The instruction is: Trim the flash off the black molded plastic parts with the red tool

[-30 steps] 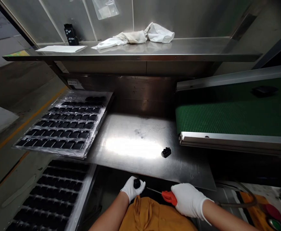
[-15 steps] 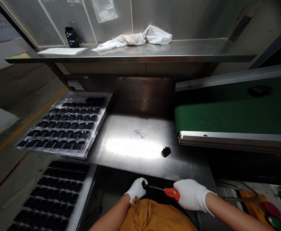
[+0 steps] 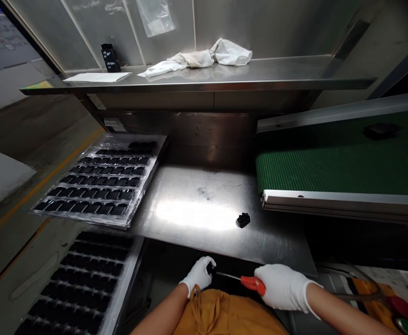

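Low in front of my apron, my white-gloved left hand (image 3: 200, 273) is closed around a small black part (image 3: 210, 268), mostly hidden by the fingers. My right hand (image 3: 283, 286), also gloved in white, grips a tool with a red handle (image 3: 253, 284). Its thin metal shaft (image 3: 229, 275) points left, and the tip is at or very near the black part; contact cannot be made out. Above the hands, a small black piece with raised knobs (image 3: 243, 220) rests on the steel table (image 3: 204, 190), apart from both hands.
On the left lie two trays with rows of black parts: an upper one in clear plastic (image 3: 133, 218) and a lower one (image 3: 115, 291). A green conveyor belt (image 3: 329, 163) at right carries a dark part (image 3: 382, 130). White cloths (image 3: 230, 52) lie on the shelf (image 3: 277, 74).
The view has shifted slightly, moving the surroundings a little to the right. Both hands keep their holds; the right hand and red handle sit slightly farther right and lower.
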Available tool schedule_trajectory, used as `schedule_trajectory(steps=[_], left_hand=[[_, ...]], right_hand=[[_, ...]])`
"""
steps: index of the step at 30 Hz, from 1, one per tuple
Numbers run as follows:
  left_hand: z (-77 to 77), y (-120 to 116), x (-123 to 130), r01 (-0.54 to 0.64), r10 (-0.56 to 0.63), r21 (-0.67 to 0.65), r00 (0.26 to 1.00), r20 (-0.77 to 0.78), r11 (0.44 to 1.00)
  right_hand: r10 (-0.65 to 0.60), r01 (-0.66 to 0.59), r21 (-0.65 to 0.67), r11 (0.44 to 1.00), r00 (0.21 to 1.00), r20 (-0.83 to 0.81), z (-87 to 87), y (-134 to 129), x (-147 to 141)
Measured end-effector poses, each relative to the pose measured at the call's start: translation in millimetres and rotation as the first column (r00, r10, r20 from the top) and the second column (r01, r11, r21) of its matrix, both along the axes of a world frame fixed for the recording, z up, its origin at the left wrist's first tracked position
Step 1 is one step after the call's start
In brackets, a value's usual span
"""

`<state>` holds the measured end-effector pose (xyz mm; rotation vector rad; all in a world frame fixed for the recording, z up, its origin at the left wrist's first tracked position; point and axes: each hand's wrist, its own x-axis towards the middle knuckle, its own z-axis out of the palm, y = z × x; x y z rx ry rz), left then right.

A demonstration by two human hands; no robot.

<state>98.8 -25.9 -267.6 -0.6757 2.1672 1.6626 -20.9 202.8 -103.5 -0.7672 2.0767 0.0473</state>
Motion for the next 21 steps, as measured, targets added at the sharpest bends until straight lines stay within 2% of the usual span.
schedule_trajectory(steps=[8,13,17,21], left_hand=[[0.6,-2,4,-0.049,0.044,0.163,0.999,0.032,0.985],[12.3,1,4,-0.093,0.069,0.317,0.994,0.085,0.944],[33.7,-1,1,-0.17,0.118,0.466,0.983,0.14,0.869],[55.0,-2,-3,-0.317,0.223,0.607,0.948,0.227,0.729]], right_hand=[[-0.026,0.025,-0.024,0.999,0.999,-0.021,-3.9,5,2],[-0.039,0.039,-0.021,0.999,0.999,-0.006,-5.9,10,-1],[-0.043,0.043,-0.037,0.998,0.999,0.01,-0.6,13,3],[-0.049,0.051,-0.127,0.991,0.999,0.02,3.4,14,13]])
